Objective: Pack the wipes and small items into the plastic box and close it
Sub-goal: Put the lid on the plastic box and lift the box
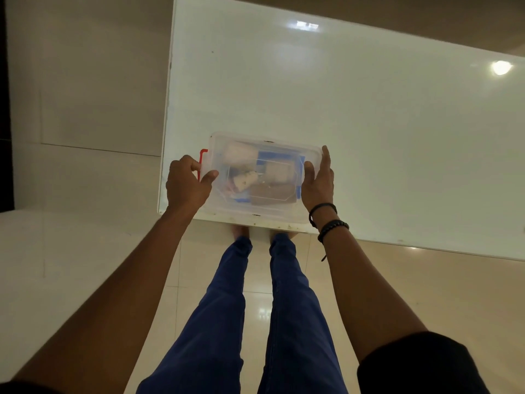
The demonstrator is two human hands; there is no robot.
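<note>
Legs (pixel 227 308) nearest; left grip (pixel 186 184) grasps the lidded box (pixel 272 210) by its red latch (pixel 202 155), right grip (pixel 319 183) presses straight-fingered against its right end.

White bench (pixel 341 109) stretching away beyond the right hand (pixel 318 184)
Two light reflections (pixel 501 67) are glinting on it, far past that hand and to its right; dark bracelets (pixel 326 220) are circling the wrist just behind it; blue trousers (pixel 284 308) and beige floor tiles (pixel 85 251) are showing nearer still.
</note>
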